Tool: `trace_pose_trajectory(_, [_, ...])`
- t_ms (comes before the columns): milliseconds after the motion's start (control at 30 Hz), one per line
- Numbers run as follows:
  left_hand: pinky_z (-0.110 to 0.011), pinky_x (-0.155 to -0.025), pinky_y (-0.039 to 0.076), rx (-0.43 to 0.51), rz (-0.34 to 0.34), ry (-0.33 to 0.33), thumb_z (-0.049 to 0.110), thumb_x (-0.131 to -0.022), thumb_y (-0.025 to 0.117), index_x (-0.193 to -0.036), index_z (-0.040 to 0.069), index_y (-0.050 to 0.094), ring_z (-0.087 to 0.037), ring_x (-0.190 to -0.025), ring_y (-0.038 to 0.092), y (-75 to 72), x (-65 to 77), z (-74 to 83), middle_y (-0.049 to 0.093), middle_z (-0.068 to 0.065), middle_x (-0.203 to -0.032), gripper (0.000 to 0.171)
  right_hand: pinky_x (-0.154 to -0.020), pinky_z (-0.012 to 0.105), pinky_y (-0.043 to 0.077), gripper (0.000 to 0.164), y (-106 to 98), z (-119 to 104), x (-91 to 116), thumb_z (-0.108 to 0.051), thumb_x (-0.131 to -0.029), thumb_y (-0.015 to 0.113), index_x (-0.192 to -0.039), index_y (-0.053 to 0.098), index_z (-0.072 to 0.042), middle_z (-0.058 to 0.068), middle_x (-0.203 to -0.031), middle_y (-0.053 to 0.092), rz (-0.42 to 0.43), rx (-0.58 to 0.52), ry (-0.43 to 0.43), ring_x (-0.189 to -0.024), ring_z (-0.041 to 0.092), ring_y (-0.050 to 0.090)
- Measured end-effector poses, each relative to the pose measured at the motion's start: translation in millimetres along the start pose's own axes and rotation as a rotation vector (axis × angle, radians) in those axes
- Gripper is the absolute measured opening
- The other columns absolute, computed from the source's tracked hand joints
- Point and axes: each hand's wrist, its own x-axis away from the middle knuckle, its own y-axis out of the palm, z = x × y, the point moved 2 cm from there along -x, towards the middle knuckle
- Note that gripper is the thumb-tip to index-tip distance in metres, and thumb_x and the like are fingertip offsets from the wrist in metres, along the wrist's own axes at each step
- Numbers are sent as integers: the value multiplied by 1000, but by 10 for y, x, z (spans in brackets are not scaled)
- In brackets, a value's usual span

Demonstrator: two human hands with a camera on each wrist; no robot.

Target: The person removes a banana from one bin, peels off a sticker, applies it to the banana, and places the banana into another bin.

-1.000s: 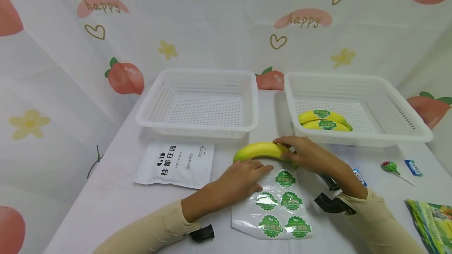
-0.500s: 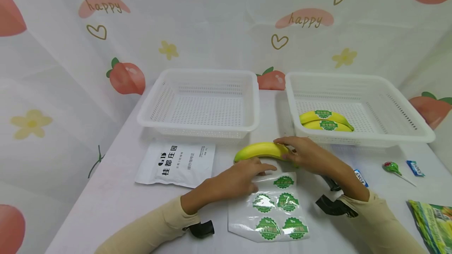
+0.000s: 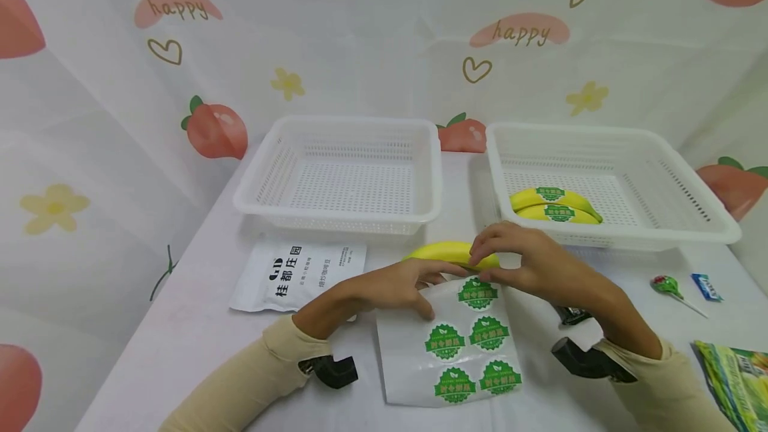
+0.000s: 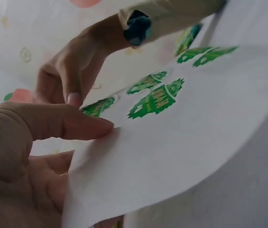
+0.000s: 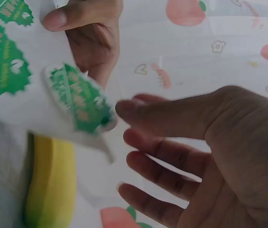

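My left hand (image 3: 390, 287) grips the upper left edge of a white sticker sheet (image 3: 411, 369), thumb on top and fingers beneath. The sheet bears several round green stickers and its top is lifted off the table. At its top right corner my right hand (image 3: 519, 255) hovers with loosely bent fingers. In the right wrist view, the right thumb is close beside the edge of the corner sticker (image 5: 79, 97); whether it touches is hard to tell. A yellow banana (image 3: 441, 251) lies just behind the sheet, partly hidden by both hands.
Two white plastic baskets stand behind: the left basket (image 3: 348, 217) is bare, the right basket (image 3: 612, 235) contains two stickered bananas (image 3: 555, 204). A white pouch (image 3: 300, 279) lies left. To the right are a lollipop (image 3: 665, 284), a small blue packet (image 3: 707, 287) and a green-yellow bag (image 3: 738, 379).
My right hand has let go of the banana and come to the sheet's top corner. The left hand has taken hold of the sheet and raised its top edge towards the banana.
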Motion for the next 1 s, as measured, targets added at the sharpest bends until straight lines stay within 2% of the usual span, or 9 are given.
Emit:
trace_pose_trajectory(100, [-28, -96, 55, 171, -40, -32, -6, -82, 68, -158, 18, 51, -14, -116, 68, -14, 20, 4, 67, 0, -140, 81, -89, 33, 57, 24, -28, -4, 12, -17, -87, 90, -102, 81, -32, -12, -115, 68, -26, -44, -23, -106, 8, 62])
trace_pose_trajectory(200, [-29, -96, 57, 261, -65, -42, -8, -83, 66, -158, 17, 51, -15, -114, 71, -25, 27, -2, 68, -2, -141, 80, -91, 34, 56, 22, -35, 6, 21, -24, -87, 89, -104, 81, -35, -12, -118, 68, -90, -66, -15, -108, 9, 62])
trace_pose_trajectory(367, [-35, -89, 62, 339, -83, -57, -8, -82, 65, -156, 20, 53, -21, -105, 76, -53, 37, -15, 73, -6, -132, 80, -99, 42, 54, 28, -13, 26, 34, -39, -87, 88, -113, 78, -36, -12, -127, 66, -215, -47, 58, -117, 15, 61])
trace_pose_trajectory(467, [-39, -86, 63, 362, -94, -57, -9, -82, 64, -156, 21, 53, -23, -102, 78, -65, 39, -19, 74, -8, -129, 80, -99, 46, 55, 30, 7, 32, 28, -40, -87, 89, -114, 77, -36, -11, -127, 67, -240, -53, 83, -117, 17, 62])
trace_pose_trajectory(567, [-38, -86, 63, 362, -95, -55, -10, -82, 64, -156, 20, 53, -23, -102, 77, -68, 37, -14, 74, -7, -129, 80, -98, 45, 55, 26, 16, 35, 19, -38, -87, 88, -110, 76, -36, -12, -124, 68, -244, -60, 79, -114, 15, 63])
trace_pose_trajectory(633, [-38, -86, 63, 333, -84, -54, -9, -82, 65, -154, 18, 55, -22, -102, 77, -70, 30, -8, 74, -7, -129, 78, -97, 43, 55, 20, 17, 39, 16, -37, -89, 87, -105, 76, -37, -14, -120, 68, -247, -62, 70, -110, 12, 63])
trace_pose_trajectory(700, [-34, -92, 61, 259, -51, -42, -8, -82, 69, -153, 17, 57, -17, -108, 74, -78, 18, 1, 72, -4, -133, 76, -94, 39, 55, 13, 18, 42, 11, -35, -91, 85, -99, 76, -37, -15, -115, 68, -254, -62, 62, -105, 10, 62])
trace_pose_trajectory(867, [-30, -109, 48, -54, 103, 8, 6, -84, 83, -144, 14, 65, -10, -121, 61, -112, 3, 23, 66, 2, -136, 63, -85, 33, 53, 11, 22, 58, 6, -28, -94, 82, -91, 75, -35, -17, -104, 67, -280, -60, 76, -94, 9, 60])
trace_pose_trajectory(1000, [-30, -105, 50, -246, 179, 23, 9, -86, 86, -136, 14, 71, -12, -117, 62, -89, 0, 9, 70, 0, -130, 53, -86, 33, 55, 14, 20, 65, 8, -22, -94, 81, -89, 74, -33, -14, -109, 69, -300, -35, 96, -96, 9, 62])
